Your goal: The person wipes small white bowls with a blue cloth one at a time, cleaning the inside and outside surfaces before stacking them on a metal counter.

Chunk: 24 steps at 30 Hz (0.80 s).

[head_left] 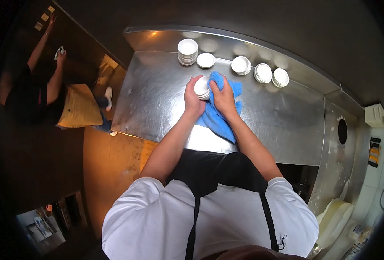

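My left hand (194, 97) is wrapped round the left side of a short stack of small white dishes (201, 87), above the steel counter. A blue cloth (218, 123) is gripped in my right hand (223, 97), with its upper part pressed against the stack's right side. The rest of the cloth hangs down toward my apron. Behind my hands, a tall stack of white dishes (187, 52) stands beside a low white dish stack (205, 60). How many dishes my left hand holds is partly hidden by fingers and cloth.
More white dish stacks (241, 65) line the back of the steel counter (153, 91), near its raised back edge. A round hole (342, 131) opens in the steel surface at right. On the left, another person (49, 91) in a yellow apron reaches toward the wall.
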Each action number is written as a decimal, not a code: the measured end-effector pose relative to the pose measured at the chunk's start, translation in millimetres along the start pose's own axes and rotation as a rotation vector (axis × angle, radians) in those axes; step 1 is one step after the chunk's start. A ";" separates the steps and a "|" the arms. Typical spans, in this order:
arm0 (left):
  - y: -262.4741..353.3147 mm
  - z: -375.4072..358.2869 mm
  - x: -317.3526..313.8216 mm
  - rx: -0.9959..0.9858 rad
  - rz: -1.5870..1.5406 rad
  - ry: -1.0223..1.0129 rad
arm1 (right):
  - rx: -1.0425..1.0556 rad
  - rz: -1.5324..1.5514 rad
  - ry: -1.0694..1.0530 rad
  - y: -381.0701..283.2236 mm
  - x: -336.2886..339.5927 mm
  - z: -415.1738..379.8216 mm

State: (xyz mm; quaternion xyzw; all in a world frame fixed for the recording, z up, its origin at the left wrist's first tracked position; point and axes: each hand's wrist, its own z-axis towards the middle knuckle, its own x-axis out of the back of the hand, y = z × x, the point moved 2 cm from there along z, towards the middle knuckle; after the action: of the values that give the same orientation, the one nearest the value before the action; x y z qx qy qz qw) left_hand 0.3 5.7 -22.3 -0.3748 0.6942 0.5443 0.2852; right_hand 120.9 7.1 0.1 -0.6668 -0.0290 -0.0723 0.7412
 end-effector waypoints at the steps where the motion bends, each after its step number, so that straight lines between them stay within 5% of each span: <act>1: 1.8 -3.0 -3.5 -0.004 -0.025 -0.029 | -0.031 0.005 0.021 1.1 3.6 1.6; 7: 1.4 -5.8 0.1 -0.088 0.224 -0.051 | -0.054 -0.094 -0.014 -6.9 9.2 -1.4; 11: 16.6 -1.8 1.2 0.102 0.264 0.026 | -0.043 -0.129 0.143 -25.4 14.2 -7.5; 15: 31.8 -1.7 -14.7 0.189 0.297 0.144 | 0.419 -0.290 -0.406 -39.5 13.5 -14.4; 18: 31.1 19.7 -1.1 0.087 0.677 0.070 | 0.452 -0.576 -0.349 -28.4 3.0 -21.5; 24: 23.1 25.2 18.8 0.125 0.866 -0.064 | 0.292 -0.315 -0.333 -27.3 4.3 -33.4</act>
State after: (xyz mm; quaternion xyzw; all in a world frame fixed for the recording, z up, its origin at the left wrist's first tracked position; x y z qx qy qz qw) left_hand -29.7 29.1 -31.0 -0.0143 0.8096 0.5822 0.0743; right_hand 119.3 -29.1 23.9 -0.5428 -0.2639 -0.0711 0.7941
